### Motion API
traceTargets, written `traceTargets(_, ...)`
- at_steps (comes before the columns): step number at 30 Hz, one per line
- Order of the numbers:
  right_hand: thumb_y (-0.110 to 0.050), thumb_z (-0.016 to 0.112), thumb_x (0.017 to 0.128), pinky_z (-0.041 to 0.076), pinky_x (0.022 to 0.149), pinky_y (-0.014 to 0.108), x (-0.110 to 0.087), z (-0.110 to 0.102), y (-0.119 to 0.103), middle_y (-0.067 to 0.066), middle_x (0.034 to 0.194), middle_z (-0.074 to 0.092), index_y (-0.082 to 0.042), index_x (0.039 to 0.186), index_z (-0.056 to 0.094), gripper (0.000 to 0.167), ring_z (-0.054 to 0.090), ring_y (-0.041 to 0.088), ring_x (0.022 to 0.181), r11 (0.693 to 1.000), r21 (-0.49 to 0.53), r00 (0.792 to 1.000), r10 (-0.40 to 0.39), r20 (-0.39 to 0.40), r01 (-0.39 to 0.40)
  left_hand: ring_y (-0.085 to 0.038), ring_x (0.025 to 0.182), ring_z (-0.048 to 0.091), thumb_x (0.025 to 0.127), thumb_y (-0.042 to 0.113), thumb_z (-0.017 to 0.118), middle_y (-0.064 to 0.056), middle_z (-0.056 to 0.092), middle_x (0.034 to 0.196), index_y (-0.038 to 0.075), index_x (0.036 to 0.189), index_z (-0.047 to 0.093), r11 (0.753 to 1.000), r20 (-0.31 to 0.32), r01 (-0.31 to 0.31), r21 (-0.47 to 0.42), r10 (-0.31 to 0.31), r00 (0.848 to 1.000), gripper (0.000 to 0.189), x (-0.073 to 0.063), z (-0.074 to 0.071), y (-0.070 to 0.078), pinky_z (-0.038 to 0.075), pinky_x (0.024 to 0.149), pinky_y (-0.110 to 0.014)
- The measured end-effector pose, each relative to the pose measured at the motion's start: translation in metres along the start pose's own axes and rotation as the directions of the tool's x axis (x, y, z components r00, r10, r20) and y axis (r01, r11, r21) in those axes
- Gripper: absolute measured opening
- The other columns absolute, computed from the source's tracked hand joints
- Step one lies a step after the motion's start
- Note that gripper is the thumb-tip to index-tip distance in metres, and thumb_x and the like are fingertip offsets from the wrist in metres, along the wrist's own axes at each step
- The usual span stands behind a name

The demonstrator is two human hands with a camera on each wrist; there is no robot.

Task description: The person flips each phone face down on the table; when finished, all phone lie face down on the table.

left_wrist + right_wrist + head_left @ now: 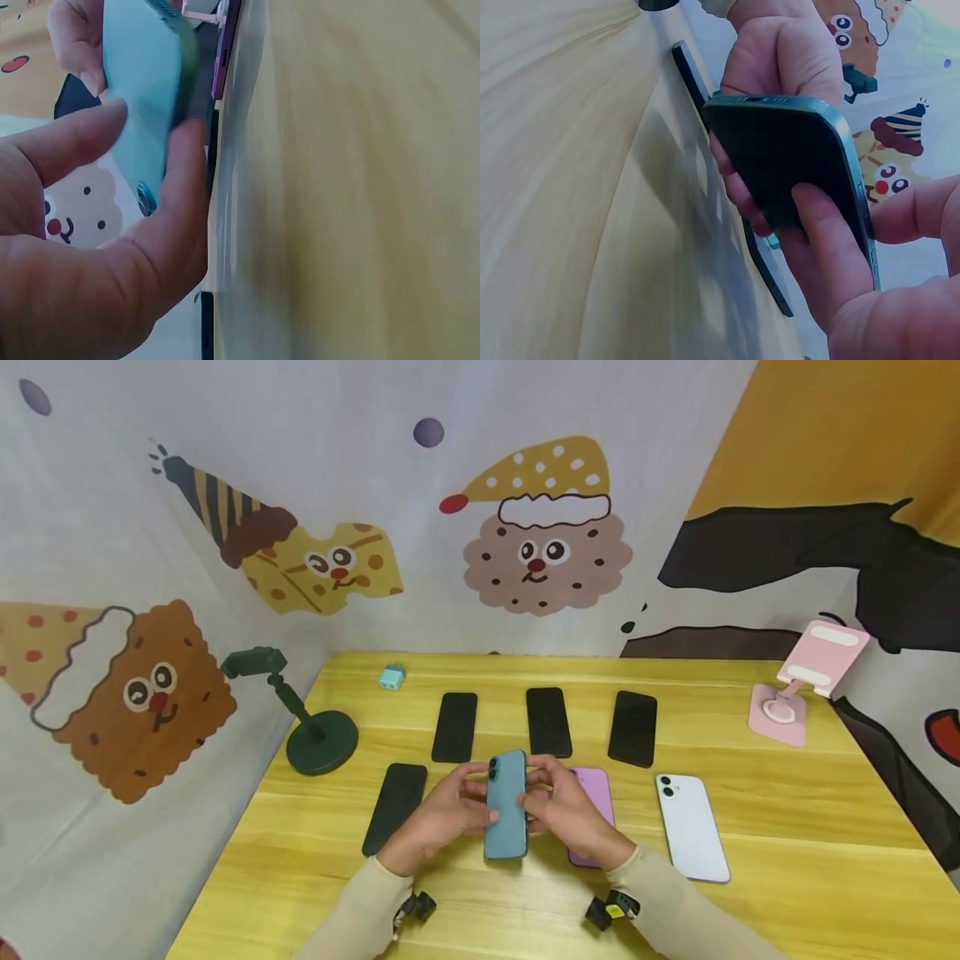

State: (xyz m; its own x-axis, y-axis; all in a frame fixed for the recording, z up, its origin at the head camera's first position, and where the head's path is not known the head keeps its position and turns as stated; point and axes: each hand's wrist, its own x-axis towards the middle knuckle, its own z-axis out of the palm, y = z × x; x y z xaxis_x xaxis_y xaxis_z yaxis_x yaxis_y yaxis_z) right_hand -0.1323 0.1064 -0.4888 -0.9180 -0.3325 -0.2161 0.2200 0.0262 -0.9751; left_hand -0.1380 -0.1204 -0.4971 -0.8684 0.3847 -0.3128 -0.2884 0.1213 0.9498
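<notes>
A teal-blue smartphone [507,827] is held up over the table between both hands, its back with two camera lenses facing the head camera. My left hand [446,814] grips its left edge, the thumb on the back and fingers underneath. From the other side my right hand [562,810] pinches the right edge, with its thumb on the back. In the right wrist view the phone's dark screen [757,142] shows, with right-hand fingers [829,240] against it. A purple phone [596,789] lies beneath the right hand, partly hidden by it. Beside the left hand lies a black phone [393,806].
Three black phones [454,727] lie in a row farther back. A white phone [693,831] lies at the right. A dark green stand [322,743] is at the left, a pink stand [780,714] at the right back. Near the back edge sits a light-blue charger plug [391,677].
</notes>
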Motion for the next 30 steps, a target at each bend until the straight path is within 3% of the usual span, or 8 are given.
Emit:
traceTargets(9,-0.009,0.066,0.104,0.067,0.073,0.043,0.001,-0.004,0.001,0.02,0.111,0.06,-0.006,0.161,0.036,0.065,0.073,0.024,0.09,0.995,-0.096,1.0,0.011,0.027,-0.009,-0.028,0.1,0.069,0.092,-0.004,0.077,-0.024,0.057,0.122,0.014,0.159,0.041,0.999,-0.047,-0.013,0.04,0.015,0.999,0.078,-0.002,-0.006,-0.001,0.065,0.082,-0.042)
traceTargets(16,-0.009,0.067,0.104,0.066,0.068,0.037,0.004,-0.006,0.008,0.017,0.101,0.067,0.004,0.163,0.032,0.069,0.073,0.021,0.081,0.971,-0.238,0.999,0.006,0.04,0.003,-0.027,0.092,0.069,0.092,-0.002,0.078,-0.023,0.063,0.117,0.015,0.158,0.043,0.993,-0.075,-0.015,0.119,0.024,0.997,0.076,-0.003,-0.007,-0.002,0.063,0.078,-0.037)
traceTargets(22,-0.003,0.07,0.099,0.065,0.066,0.033,0.009,-0.004,0.014,0.013,0.094,0.063,0.004,0.156,0.045,0.063,0.068,0.019,0.078,0.941,-0.339,1.0,-0.012,0.017,0.017,-0.02,0.091,0.068,0.089,-0.002,0.08,-0.016,0.064,0.111,0.018,0.157,0.048,0.963,-0.14,0.01,0.269,0.028,0.99,0.077,-0.001,-0.004,-0.002,0.057,0.073,-0.03)
traceTargets(27,0.0,0.07,0.097,0.064,0.063,0.03,0.011,-0.004,0.017,0.011,0.089,0.064,0.006,0.153,0.048,0.061,0.069,0.017,0.072,0.915,-0.403,1.0,-0.02,0.004,0.02,-0.018,0.085,0.066,0.086,-0.003,0.081,-0.015,0.062,0.105,0.015,0.156,0.05,0.938,-0.155,0.008,0.347,0.049,0.987,0.078,0.002,-0.001,-0.002,0.052,0.071,-0.028)
traceTargets(30,0.0,0.071,0.096,0.063,0.061,0.027,0.012,-0.005,0.018,0.008,0.086,0.066,0.006,0.152,0.049,0.061,0.07,0.015,0.069,0.885,-0.465,0.999,-0.038,0.003,0.035,-0.017,0.08,0.064,0.086,-0.003,0.081,-0.013,0.063,0.102,0.012,0.156,0.051,0.916,-0.16,0.002,0.4,0.067,0.985,0.078,0.003,0.001,-0.002,0.051,0.07,-0.028)
